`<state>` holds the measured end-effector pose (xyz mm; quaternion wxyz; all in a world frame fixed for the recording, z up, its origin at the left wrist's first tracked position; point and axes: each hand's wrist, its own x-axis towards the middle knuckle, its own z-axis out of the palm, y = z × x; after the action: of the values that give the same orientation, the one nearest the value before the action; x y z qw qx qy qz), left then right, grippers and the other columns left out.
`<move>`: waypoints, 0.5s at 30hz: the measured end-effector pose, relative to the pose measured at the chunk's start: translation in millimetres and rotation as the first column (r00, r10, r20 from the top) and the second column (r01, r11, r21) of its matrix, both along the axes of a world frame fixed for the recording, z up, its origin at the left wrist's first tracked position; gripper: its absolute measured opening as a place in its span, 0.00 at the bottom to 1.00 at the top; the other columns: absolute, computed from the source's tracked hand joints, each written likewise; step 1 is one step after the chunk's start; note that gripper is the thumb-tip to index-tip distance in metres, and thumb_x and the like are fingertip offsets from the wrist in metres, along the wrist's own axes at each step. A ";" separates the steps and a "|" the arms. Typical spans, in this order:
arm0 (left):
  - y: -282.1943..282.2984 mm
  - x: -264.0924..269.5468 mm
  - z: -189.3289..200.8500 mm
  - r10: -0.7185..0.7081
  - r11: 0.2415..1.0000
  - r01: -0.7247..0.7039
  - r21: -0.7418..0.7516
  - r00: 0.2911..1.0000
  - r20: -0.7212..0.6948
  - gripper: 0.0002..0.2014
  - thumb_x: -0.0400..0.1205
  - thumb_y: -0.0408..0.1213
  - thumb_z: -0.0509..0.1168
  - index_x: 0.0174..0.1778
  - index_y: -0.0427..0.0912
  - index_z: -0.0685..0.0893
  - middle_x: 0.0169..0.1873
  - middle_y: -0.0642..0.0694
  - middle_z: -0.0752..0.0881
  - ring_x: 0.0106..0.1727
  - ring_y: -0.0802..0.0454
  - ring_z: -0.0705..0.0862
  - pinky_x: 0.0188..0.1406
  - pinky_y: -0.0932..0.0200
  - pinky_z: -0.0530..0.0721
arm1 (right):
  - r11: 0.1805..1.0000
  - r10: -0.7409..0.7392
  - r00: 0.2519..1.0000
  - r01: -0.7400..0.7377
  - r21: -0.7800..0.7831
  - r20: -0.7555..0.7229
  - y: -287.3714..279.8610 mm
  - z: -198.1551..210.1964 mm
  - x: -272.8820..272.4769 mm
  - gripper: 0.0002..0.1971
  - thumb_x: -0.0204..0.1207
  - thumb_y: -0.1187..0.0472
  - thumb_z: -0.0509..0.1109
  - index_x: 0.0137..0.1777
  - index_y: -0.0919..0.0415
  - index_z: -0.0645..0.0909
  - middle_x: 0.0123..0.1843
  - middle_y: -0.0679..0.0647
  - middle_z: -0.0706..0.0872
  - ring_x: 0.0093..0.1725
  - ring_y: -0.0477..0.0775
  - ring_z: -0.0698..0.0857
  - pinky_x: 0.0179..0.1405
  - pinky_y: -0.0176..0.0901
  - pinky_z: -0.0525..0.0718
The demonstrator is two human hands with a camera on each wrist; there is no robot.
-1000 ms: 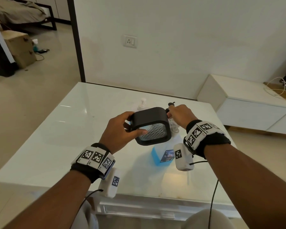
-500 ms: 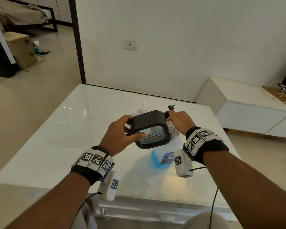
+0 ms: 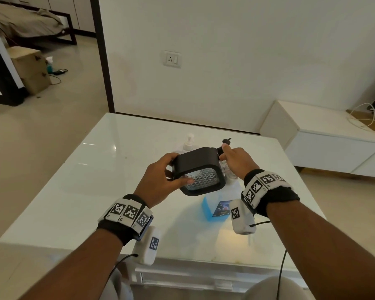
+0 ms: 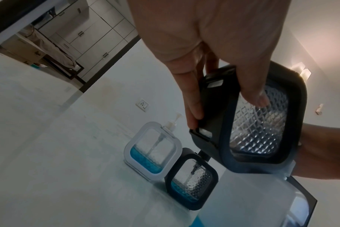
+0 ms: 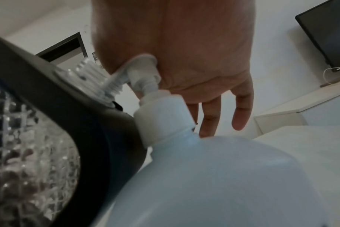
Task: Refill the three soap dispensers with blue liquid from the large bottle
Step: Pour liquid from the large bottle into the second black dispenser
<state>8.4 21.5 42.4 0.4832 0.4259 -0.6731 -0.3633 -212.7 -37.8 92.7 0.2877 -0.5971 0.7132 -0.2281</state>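
My left hand (image 3: 160, 178) grips a black-framed dispenser (image 3: 195, 163) with a clear diamond-patterned face (image 4: 258, 122). It is tilted and held in the air over the large bottle (image 3: 212, 206). The bottle has blue liquid at its bottom and stands on the table. My right hand (image 3: 238, 161) lies palm down on the bottle's white pump head (image 5: 144, 59), with its fingers (image 5: 241, 110) hanging straight. The pump spout points at the dispenser's clear threaded neck (image 5: 91, 72). Behind stand a white-framed dispenser (image 4: 151, 149) and a second black one (image 4: 192, 182), each partly filled with blue.
A glossy white table (image 3: 95, 169) stands against a white wall with a socket (image 3: 172, 59). A low white cabinet (image 3: 333, 137) with cables is at the right. An open doorway with a cardboard box (image 3: 28, 68) is at the left.
The right hand has sunk slightly onto the pump. The left hand holds the black dispenser in about the same place.
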 end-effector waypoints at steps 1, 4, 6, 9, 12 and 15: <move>-0.2 0.2 0.0 0.001 1.000 -0.001 0.000 1.000 0.002 0.26 0.70 0.40 0.79 0.61 0.50 0.76 0.50 0.56 0.83 0.46 0.51 0.88 0.39 0.66 0.87 | 1.000 -0.003 1.000 0.003 0.002 0.002 0.6 0.2 -0.4 0.25 0.86 0.47 0.49 0.39 0.53 0.84 0.50 0.53 0.86 0.50 0.57 0.84 0.60 0.52 0.78; -1.7 0.4 -1.3 0.004 1.000 -0.004 -0.005 1.000 0.009 0.25 0.71 0.40 0.79 0.60 0.50 0.75 0.50 0.55 0.83 0.46 0.48 0.89 0.39 0.64 0.88 | 0.999 -0.014 1.000 0.013 0.029 0.023 0.3 3.5 -1.0 0.26 0.87 0.48 0.49 0.47 0.61 0.87 0.52 0.58 0.87 0.49 0.56 0.83 0.54 0.48 0.76; -3.0 -0.5 -2.0 -0.001 1.000 0.001 -0.013 1.000 0.014 0.25 0.71 0.40 0.79 0.61 0.50 0.75 0.50 0.55 0.83 0.46 0.47 0.89 0.40 0.63 0.89 | 0.999 -0.017 0.999 0.015 0.052 0.035 0.4 8.4 -0.6 0.27 0.88 0.49 0.49 0.52 0.66 0.86 0.51 0.58 0.86 0.47 0.55 0.81 0.50 0.45 0.71; -3.3 -1.9 -2.2 -0.001 1.000 0.002 -0.021 1.000 0.016 0.25 0.71 0.39 0.78 0.61 0.49 0.75 0.50 0.56 0.83 0.46 0.47 0.89 0.39 0.64 0.88 | 0.997 -0.022 0.999 0.019 0.081 0.026 0.0 12.7 2.5 0.26 0.88 0.48 0.49 0.52 0.66 0.85 0.46 0.56 0.83 0.44 0.54 0.79 0.49 0.44 0.69; -2.6 -2.1 -3.3 0.000 1.000 0.000 -0.015 1.000 -0.005 0.24 0.71 0.39 0.78 0.60 0.49 0.76 0.50 0.55 0.83 0.45 0.48 0.89 0.39 0.65 0.87 | 0.993 -0.032 0.999 0.030 0.117 0.017 -0.7 11.3 3.6 0.27 0.87 0.47 0.49 0.58 0.68 0.83 0.53 0.62 0.83 0.49 0.57 0.80 0.50 0.45 0.70; -2.1 -1.4 -5.0 -0.002 1.000 0.002 -0.005 1.000 -0.011 0.24 0.70 0.41 0.78 0.58 0.49 0.76 0.50 0.53 0.84 0.45 0.48 0.89 0.39 0.64 0.88 | 0.987 -0.075 0.996 0.068 0.143 0.038 0.9 9.4 2.4 0.22 0.86 0.48 0.52 0.57 0.66 0.77 0.54 0.64 0.81 0.50 0.60 0.79 0.57 0.53 0.79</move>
<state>7.0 19.4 37.5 0.4876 0.4220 -0.6718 -0.3646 -210.3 -36.9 102.2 0.3366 -0.5441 0.7421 -0.2000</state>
